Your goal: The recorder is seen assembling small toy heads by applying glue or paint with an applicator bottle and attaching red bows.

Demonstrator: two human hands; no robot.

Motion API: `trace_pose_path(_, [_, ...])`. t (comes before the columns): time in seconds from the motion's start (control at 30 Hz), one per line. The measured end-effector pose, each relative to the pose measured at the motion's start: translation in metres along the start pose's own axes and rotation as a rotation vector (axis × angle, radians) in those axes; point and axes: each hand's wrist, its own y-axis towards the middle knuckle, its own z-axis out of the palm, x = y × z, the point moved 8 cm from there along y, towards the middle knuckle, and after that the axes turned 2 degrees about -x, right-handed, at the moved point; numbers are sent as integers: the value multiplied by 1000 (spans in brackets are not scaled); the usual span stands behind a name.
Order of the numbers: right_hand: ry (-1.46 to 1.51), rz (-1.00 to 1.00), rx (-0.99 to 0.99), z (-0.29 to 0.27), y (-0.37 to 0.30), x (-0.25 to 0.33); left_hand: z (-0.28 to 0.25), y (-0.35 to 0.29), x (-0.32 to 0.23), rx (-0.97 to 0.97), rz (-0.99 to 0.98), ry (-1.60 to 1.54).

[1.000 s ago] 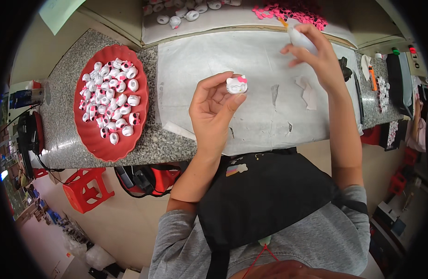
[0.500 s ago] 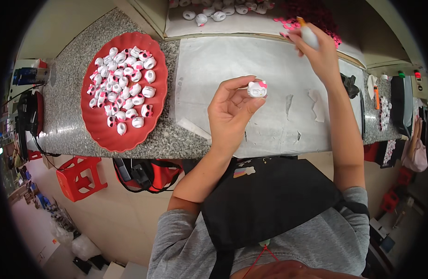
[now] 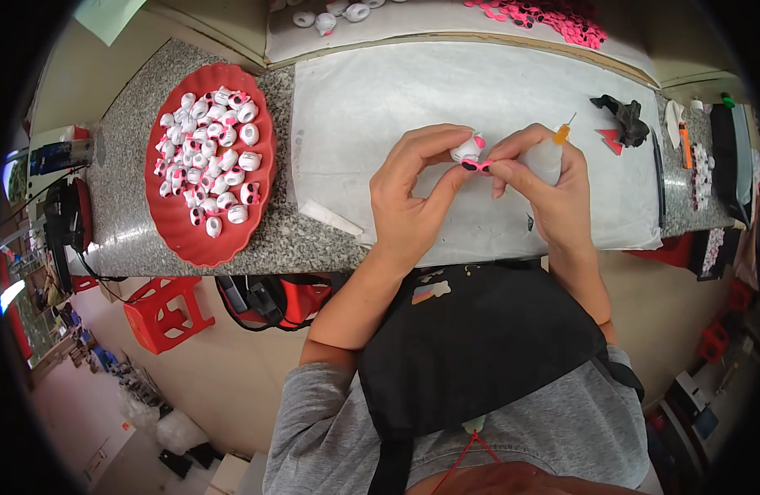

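Note:
My left hand (image 3: 406,194) pinches a small white cat head figure (image 3: 466,150) with a pink bow between thumb and fingers. Against that head, my right hand (image 3: 559,198) presses a tiny pair of pink and black sunglasses (image 3: 477,167), held by thumb and forefinger. The same right hand keeps a white squeeze bottle (image 3: 544,162) in its palm, its orange cap and thin needle pointing up and away. To the left, a red scalloped tray (image 3: 182,235) carries many similar cat heads, several with sunglasses on.
White paper (image 3: 355,91) covers the granite counter (image 3: 124,198). On the shelf behind lie pink pieces (image 3: 553,25) and more white heads (image 3: 326,23). A crumpled black thing (image 3: 627,120) sits at the right, by a red scrap (image 3: 611,141). A red stool (image 3: 165,313) stands below left.
My right hand has come back from the pink pieces on the shelf, carrying sunglasses and the bottle to the cat head. The cat head has turned in my left hand.

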Motion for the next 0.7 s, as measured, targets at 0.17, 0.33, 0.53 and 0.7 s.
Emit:
trace_pose_path(0.17, [-26, -26, -35, -7, -2, -3, 3, -1, 0, 51, 9, -34])
trace_pose_path(0.33, [-139, -94, -104, -6, -6, 1, 5, -3, 10, 111, -202, -224])
trace_pose_path(0.53, [-43, 8, 42, 10, -4, 2, 5, -6, 13, 144, -252, -425])
trace_pose_path(0.7, [56, 48, 56, 7, -4, -11, 9, -6, 10, 204, -253, -448])
